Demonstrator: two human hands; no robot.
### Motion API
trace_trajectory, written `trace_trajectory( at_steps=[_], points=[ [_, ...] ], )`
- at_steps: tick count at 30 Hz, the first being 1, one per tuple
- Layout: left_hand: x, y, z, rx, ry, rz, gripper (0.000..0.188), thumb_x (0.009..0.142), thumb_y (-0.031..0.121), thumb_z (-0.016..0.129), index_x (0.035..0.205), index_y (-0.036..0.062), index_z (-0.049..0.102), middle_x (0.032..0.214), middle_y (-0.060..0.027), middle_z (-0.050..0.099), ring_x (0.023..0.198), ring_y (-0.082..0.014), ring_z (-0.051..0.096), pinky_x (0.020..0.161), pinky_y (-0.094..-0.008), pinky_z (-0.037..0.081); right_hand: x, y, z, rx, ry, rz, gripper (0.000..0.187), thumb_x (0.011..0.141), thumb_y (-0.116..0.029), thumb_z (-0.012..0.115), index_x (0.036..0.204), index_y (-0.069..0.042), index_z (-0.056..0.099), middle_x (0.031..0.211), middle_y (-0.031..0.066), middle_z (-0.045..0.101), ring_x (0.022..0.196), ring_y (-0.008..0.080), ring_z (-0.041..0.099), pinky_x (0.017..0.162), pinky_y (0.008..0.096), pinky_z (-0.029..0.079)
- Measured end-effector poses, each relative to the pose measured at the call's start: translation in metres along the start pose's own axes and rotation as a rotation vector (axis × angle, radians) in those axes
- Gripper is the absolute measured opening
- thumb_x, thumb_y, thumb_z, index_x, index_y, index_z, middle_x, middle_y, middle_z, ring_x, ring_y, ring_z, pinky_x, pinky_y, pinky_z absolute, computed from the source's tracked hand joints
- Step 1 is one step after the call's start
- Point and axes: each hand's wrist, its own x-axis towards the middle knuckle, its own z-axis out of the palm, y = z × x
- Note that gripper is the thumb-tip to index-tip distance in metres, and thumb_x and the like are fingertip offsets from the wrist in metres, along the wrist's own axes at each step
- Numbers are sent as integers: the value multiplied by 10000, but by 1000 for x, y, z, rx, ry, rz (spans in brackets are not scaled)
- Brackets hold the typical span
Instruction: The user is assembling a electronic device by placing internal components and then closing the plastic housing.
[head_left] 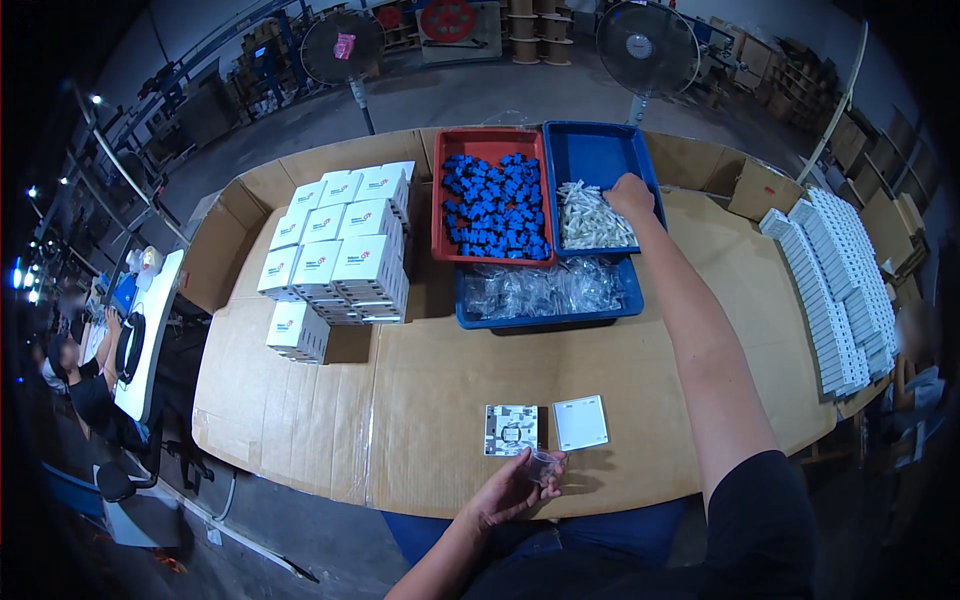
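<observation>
My left hand (508,492) is closed around a small clear plastic bag (543,467) near the table's front edge. Just beyond it lies an open white square box base (511,430) with a dark ring-shaped part inside. Its flat white cover (580,422) rests to the right, not touching it. My right arm stretches far forward, and my right hand (630,197) is over the blue tray (597,146) at the pile of small white plastic pieces (592,217). The right fingers are bent together; whatever they pinch is too small to make out.
A red tray (440,190) holds many blue connectors (496,205). In front, a blue bin (560,321) holds clear bags (545,288). White boxes (335,250) are stacked on the left, white panels (835,290) on the right. Cardboard walls (690,163) edge the table. A person (90,380) sits at far left.
</observation>
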Motion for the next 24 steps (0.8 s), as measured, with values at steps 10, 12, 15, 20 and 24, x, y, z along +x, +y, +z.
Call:
trace_trajectory(
  at_steps=[10,12,15,20,24],
  points=[
    [0,0,-11,-37,-20,-18,650,1098,510,397,1454,-25,494,1206,-127,658,1030,-250,675,1058,-451,518,-37,-4,-38,1247,126,-110,261,933,-271,719,1013,-23,711,1019,104,735,778,185,637,681,327,494],
    [0,2,-4,-17,-18,-25,646,1101,498,402,1446,-41,492,1193,-119,653,1020,-237,666,1049,-430,523,-84,-14,-74,1745,-107,-79,208,976,-245,688,994,-39,697,972,56,715,707,131,563,605,283,444],
    [2,2,1,30,58,-29,640,1107,478,401,1426,-69,497,1179,-119,655,993,-232,660,1028,-419,536,-133,-12,-110,2036,-255,-141,179,1014,-227,641,987,-54,681,898,51,686,665,102,517,572,260,383],
    [2,-2,0,47,42,21,640,1112,461,393,1446,-79,472,1177,-139,660,947,-241,664,1005,-428,548,-186,-8,-131,2091,-347,-252,221,1015,-284,664,1037,-64,678,880,15,660,671,85,502,581,245,364],
    [-2,-8,-2,56,35,65,647,1113,466,382,1463,-74,452,1215,-151,665,937,-264,659,981,-433,542,-219,-7,-128,2031,-334,-241,194,1028,-242,660,1051,-50,674,892,13,643,660,68,493,571,241,359]
  ],
)
